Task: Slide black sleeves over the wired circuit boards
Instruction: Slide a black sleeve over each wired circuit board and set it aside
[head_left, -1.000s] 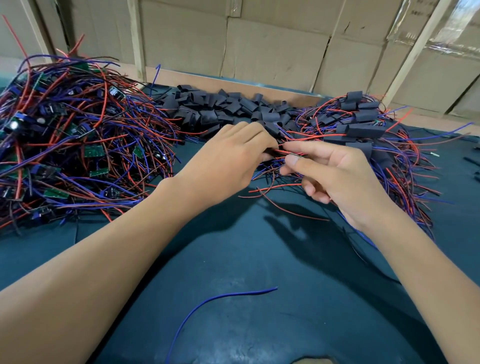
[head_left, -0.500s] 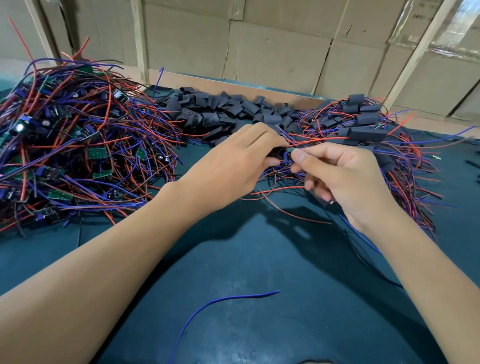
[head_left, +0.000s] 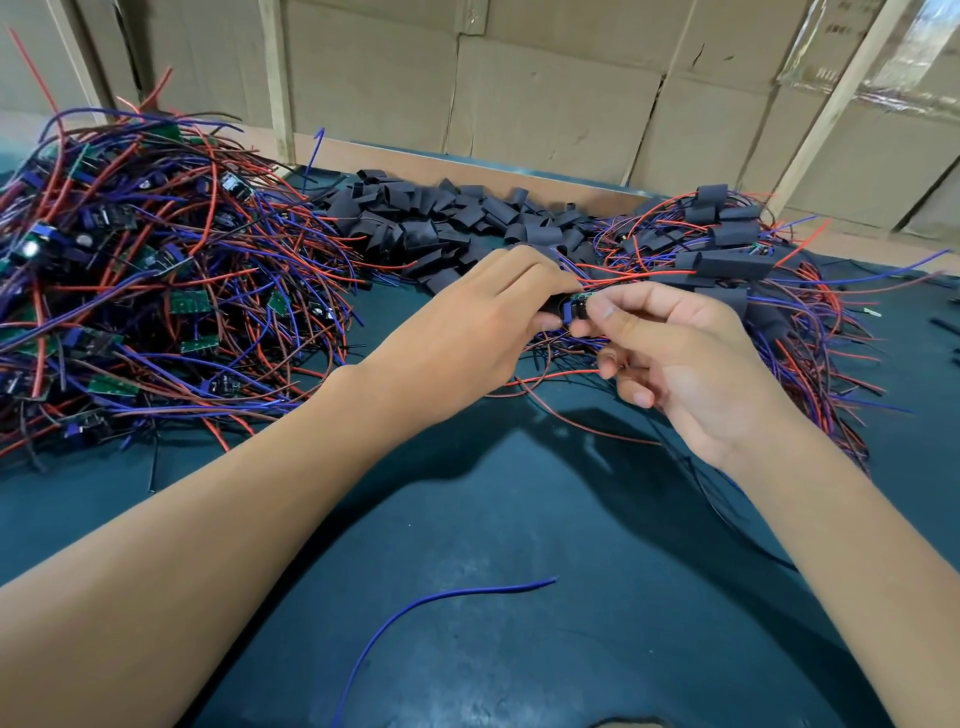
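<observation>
Your left hand (head_left: 483, 332) and right hand (head_left: 680, 353) pinch one wired circuit board (head_left: 577, 307) between them above the surface (head_left: 519, 519); loose black sleeves (head_left: 441, 218) lie at twelve o'clock.

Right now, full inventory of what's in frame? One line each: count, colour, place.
bare wired boards: large pile, green boards with red, blue and dark wires, left of table.
loose sleeves: heap, black, back centre.
sleeved boards: pile, black sleeves on red and blue wires, right.
stray wire: one, blue, near centre.
table: one, dark teal.
cardboard boxes: several, brown, behind table.
held board: one, green and blue, between the hands.
left hand: pinches held board's left end; a sleeve there can't be confirmed.
right hand: pinches its right end.
</observation>
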